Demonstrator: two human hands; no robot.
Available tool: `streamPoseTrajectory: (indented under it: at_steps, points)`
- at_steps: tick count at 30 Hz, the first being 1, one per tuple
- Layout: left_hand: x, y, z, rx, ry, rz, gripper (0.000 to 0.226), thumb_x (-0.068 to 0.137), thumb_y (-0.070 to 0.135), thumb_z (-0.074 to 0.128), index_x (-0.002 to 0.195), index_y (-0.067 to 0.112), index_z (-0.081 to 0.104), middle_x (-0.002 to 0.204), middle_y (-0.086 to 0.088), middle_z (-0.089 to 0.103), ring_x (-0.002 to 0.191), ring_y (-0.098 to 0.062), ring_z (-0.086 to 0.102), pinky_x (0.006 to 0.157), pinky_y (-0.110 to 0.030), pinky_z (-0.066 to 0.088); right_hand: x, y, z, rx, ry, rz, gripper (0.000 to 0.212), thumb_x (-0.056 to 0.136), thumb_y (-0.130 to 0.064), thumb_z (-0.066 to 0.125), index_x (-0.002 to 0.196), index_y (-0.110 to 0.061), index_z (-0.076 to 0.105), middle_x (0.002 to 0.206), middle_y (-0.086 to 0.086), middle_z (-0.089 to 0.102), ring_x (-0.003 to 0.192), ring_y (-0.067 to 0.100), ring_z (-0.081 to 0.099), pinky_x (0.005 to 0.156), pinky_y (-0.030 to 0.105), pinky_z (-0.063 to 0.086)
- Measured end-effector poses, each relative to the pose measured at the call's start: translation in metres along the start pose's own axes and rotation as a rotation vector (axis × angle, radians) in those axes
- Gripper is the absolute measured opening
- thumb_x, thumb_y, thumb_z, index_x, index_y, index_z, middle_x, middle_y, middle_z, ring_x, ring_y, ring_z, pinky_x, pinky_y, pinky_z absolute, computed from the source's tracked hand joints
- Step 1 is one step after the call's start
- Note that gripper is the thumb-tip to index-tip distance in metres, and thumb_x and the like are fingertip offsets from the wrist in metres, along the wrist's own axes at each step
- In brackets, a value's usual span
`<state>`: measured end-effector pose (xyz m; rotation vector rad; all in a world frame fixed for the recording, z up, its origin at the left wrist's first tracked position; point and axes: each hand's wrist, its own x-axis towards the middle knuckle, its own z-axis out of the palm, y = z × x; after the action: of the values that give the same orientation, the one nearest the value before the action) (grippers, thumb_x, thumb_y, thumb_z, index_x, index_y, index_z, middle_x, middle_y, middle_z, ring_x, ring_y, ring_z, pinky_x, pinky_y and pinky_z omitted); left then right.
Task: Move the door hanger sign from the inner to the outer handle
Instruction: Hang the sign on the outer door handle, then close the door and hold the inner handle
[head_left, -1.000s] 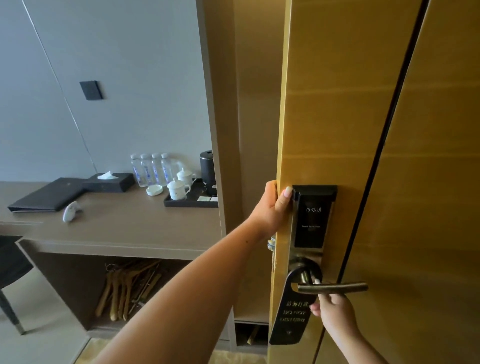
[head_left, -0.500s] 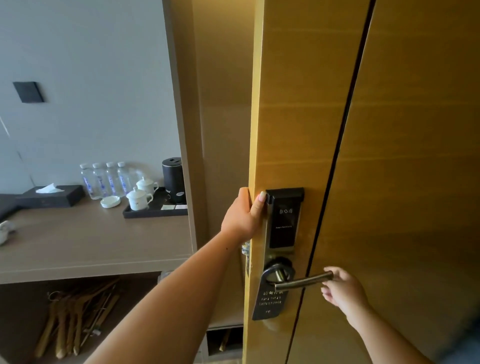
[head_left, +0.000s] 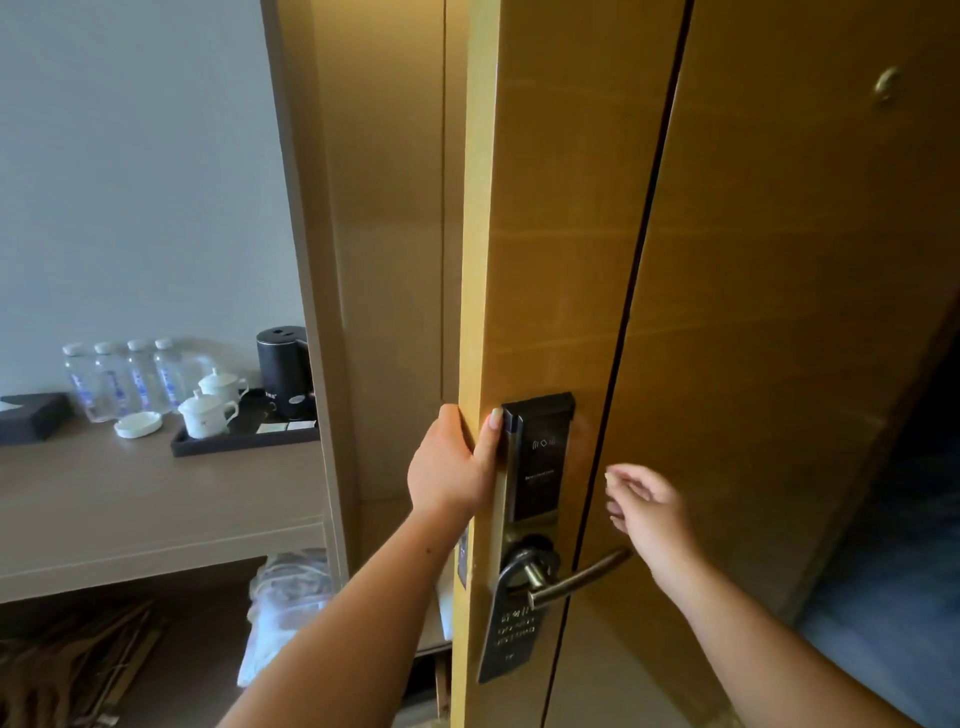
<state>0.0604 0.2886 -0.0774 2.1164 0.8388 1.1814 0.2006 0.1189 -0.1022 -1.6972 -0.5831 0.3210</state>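
A dark door hanger sign (head_left: 509, 631) with pale lettering hangs on the brass lever handle (head_left: 579, 579) of the wooden door (head_left: 561, 234), below a black card-reader lock plate (head_left: 540, 457). My left hand (head_left: 452, 462) grips the door's edge (head_left: 470, 312) beside the lock plate, thumb on the door's face. My right hand (head_left: 649, 506) hovers just above the lever's tip, fingers loosely curled, holding nothing and apart from the handle and the sign.
Left of the door, a desk (head_left: 156, 499) carries a black tray (head_left: 244, 441) with two white lidded cups (head_left: 208, 410), a black kettle (head_left: 283, 371), several water bottles (head_left: 119, 379) and a tissue box (head_left: 31, 415). Wooden hangers (head_left: 78, 660) lie below.
My right hand has let go of the lever handle and risen above its tip. The view has shifted right. The sign still hangs on the handle; my left hand keeps its grip.
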Motion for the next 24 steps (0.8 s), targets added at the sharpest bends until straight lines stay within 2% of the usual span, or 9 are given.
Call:
streamPoseTrajectory:
  at_steps: [2,4,6,9,12,15,19,21,24]
  points:
    - [-0.018,0.01,0.001,0.012,0.026,0.015,0.056,0.076,0.083,0.023,0.077,0.03,0.04,0.071,0.006,0.057,0.06,-0.01,0.056,0.05,-0.031,0.048,-0.021,-0.013,-0.011,0.014,0.015,-0.094,0.012,0.087,-0.033,0.056,0.092,-0.042,0.061,0.1,-0.013,0.066,0.092,0.008,0.064,0.08,0.029,0.054]
    - [-0.037,0.021,0.003,0.017,0.047,0.038,0.053,0.076,0.082,0.023,0.074,0.031,0.036,0.067,0.006,0.054,0.056,-0.01,0.053,0.046,-0.028,0.039,-0.043,-0.022,-0.024,0.011,0.038,-0.164,0.01,0.086,-0.038,0.056,0.09,-0.047,0.059,0.101,-0.015,0.065,0.094,0.006,0.063,0.08,0.028,0.053]
    - [-0.061,0.039,0.003,0.006,0.042,0.059,0.051,0.076,0.081,0.023,0.071,0.031,0.032,0.063,0.006,0.05,0.052,-0.01,0.049,0.045,-0.024,0.031,-0.071,-0.028,-0.041,0.024,0.086,-0.19,0.011,0.085,-0.039,0.056,0.095,-0.046,0.058,0.103,-0.015,0.064,0.095,0.006,0.063,0.08,0.028,0.053]
    - [-0.091,0.061,-0.001,0.022,-0.002,0.059,0.052,0.075,0.082,0.023,0.072,0.031,0.031,0.066,0.004,0.051,0.053,-0.013,0.051,0.044,-0.028,0.036,-0.107,-0.031,-0.059,0.033,0.113,-0.169,0.02,0.086,-0.038,0.057,0.106,-0.038,0.057,0.105,-0.017,0.062,0.094,0.002,0.061,0.079,0.026,0.052]
    - [-0.123,0.087,-0.01,0.057,-0.107,0.098,0.059,0.071,0.085,0.019,0.076,0.028,0.033,0.067,0.005,0.051,0.055,-0.012,0.051,0.043,-0.026,0.034,-0.148,-0.028,-0.079,-0.023,0.161,-0.139,0.033,0.086,-0.04,0.055,0.119,-0.034,0.055,0.11,-0.02,0.057,0.09,-0.008,0.056,0.069,0.011,0.043]
    - [-0.153,0.119,-0.015,0.106,-0.22,0.141,0.064,0.072,0.083,0.023,0.085,0.022,0.037,0.071,0.006,0.051,0.058,-0.011,0.052,0.044,-0.027,0.038,-0.181,-0.026,-0.096,-0.03,0.216,-0.136,0.04,0.088,-0.038,0.054,0.127,-0.029,0.051,0.114,-0.021,0.052,0.088,-0.011,0.052,0.068,0.007,0.038]
    - [-0.188,0.16,-0.021,0.126,-0.421,0.192,0.066,0.072,0.081,0.035,0.091,0.018,0.04,0.076,0.003,0.055,0.063,-0.015,0.057,0.048,-0.031,0.047,-0.224,-0.017,-0.108,0.018,0.272,-0.086,0.043,0.09,-0.035,0.052,0.132,-0.029,0.047,0.124,-0.012,0.054,0.094,-0.006,0.049,0.066,0.007,0.036]
    - [-0.2,0.18,-0.022,0.165,-0.523,0.26,0.077,0.069,0.086,0.032,0.098,0.017,0.044,0.082,0.0,0.06,0.066,-0.018,0.062,0.057,-0.036,0.055,-0.241,-0.014,-0.123,0.016,0.332,-0.088,0.044,0.09,-0.034,0.053,0.133,-0.03,0.046,0.129,-0.007,0.055,0.101,-0.002,0.05,0.069,0.008,0.037]
    - [-0.217,0.207,-0.018,0.17,-0.652,0.413,0.088,0.067,0.089,0.025,0.108,0.015,0.048,0.085,-0.002,0.064,0.069,-0.019,0.062,0.064,-0.042,0.057,-0.264,-0.011,-0.156,0.085,0.437,-0.08,0.042,0.09,-0.027,0.053,0.132,-0.024,0.048,0.133,-0.001,0.056,0.109,0.003,0.051,0.079,0.014,0.043]
